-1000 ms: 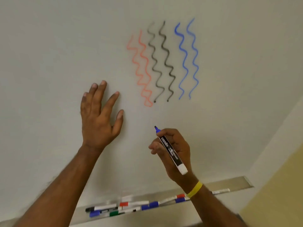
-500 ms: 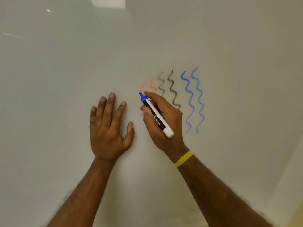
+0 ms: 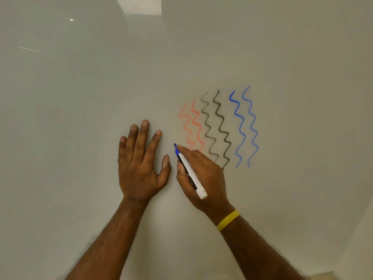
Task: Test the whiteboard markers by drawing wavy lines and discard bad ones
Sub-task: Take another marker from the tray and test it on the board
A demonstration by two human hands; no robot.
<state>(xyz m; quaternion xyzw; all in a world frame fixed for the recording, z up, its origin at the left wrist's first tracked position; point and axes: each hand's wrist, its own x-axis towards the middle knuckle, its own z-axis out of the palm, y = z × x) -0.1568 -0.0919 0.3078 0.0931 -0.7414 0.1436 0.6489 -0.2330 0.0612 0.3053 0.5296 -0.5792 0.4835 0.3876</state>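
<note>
pinching a slim cylindrical marker [image 3: 190, 172] between thumb and curled fingers, the right hand [image 3: 203, 176] sits just right of the frame's centre. the barrel is smooth white plastic with a dark label strip. its long axis runs diagonally, blue nib to the upper left, flat butt to the lower right. the nib meets the glossy whiteboard [image 3: 80, 118] beside faint red wavy lines [image 3: 193, 126]. the left hand [image 3: 141, 166] lies flat on the board, fingers spread. black wavy lines [image 3: 219, 130] and blue wavy lines [image 3: 247, 126] stand further right.
</note>
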